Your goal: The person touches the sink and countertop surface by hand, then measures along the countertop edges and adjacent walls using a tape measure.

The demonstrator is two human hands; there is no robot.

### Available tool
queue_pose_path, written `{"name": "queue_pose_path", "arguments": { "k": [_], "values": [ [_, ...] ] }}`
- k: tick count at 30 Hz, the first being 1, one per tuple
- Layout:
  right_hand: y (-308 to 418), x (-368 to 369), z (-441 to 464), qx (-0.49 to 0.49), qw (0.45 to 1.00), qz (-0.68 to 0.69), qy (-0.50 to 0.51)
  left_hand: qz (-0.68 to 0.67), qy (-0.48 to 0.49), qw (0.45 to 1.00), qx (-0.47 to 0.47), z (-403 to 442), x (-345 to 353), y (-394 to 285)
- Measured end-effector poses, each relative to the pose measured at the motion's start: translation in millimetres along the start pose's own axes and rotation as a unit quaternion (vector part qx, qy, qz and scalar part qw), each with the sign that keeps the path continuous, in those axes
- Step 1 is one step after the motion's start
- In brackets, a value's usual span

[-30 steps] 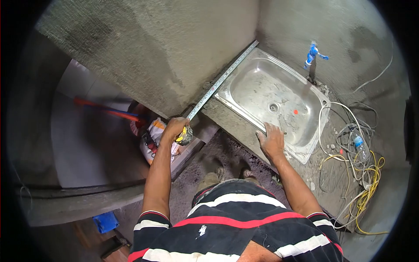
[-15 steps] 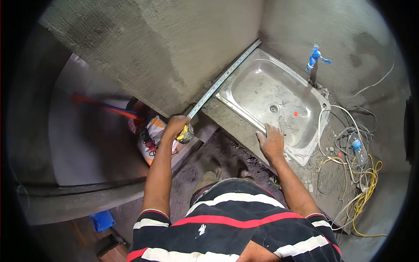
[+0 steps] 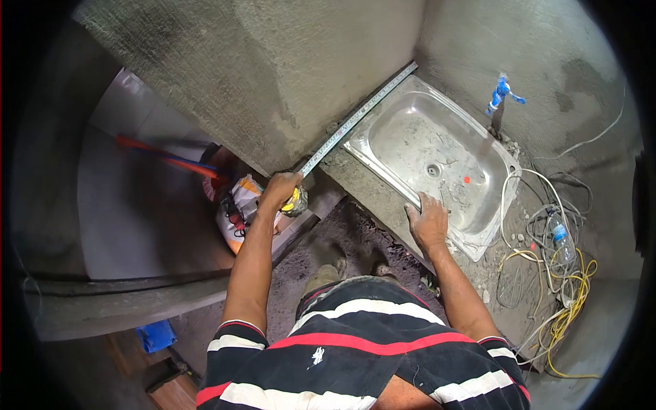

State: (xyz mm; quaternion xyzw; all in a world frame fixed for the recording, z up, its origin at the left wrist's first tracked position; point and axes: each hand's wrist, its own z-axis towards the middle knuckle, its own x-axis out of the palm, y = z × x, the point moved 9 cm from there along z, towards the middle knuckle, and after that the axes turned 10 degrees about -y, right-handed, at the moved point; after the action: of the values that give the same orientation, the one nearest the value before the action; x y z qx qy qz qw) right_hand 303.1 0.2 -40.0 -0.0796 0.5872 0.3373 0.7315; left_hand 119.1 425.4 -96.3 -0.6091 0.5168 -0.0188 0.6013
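My left hand (image 3: 281, 189) is closed around a yellow-and-black tape measure (image 3: 293, 202), at the near end of the left wall. Its extended blade (image 3: 345, 128) runs along the foot of that wall, beside the left end of a stainless steel sink (image 3: 458, 147), to the far corner. Dust and small debris lie in the basin around the drain (image 3: 433, 170). At the sink's front rim, my right hand (image 3: 430, 222) grips the edge, fingers over it and thumb on the near side.
A blue tap (image 3: 501, 94) projects from the back wall. Tangled cables (image 3: 568, 304) and a plastic bottle (image 3: 560, 236) lie right of the sink. To the left are a white-and-orange sack (image 3: 232, 212) and a red-orange handle (image 3: 167, 159). A blue object (image 3: 156, 336) sits lower left.
The view has shifted slightly, carrying the sink a little rightward in the picture. My left hand has moved slightly up along the wall with the tape measure; my right hand stays on the rim.
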Motion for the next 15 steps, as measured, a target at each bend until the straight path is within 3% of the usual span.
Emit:
{"name": "queue_pose_path", "arguments": {
  "k": [8, 15],
  "values": [
    [0.9, -2.3, 1.1, 0.006, 1.0, 0.004, 0.008, 0.052, -0.035, 0.996, 0.062, 4.9, 1.0, -2.4],
    [0.1, -1.0, 0.9, 0.007, 1.0, 0.005, 0.009, 0.095, -0.066, 0.993, 0.035, -6.1, -4.6, -17.3]
  ]
}}
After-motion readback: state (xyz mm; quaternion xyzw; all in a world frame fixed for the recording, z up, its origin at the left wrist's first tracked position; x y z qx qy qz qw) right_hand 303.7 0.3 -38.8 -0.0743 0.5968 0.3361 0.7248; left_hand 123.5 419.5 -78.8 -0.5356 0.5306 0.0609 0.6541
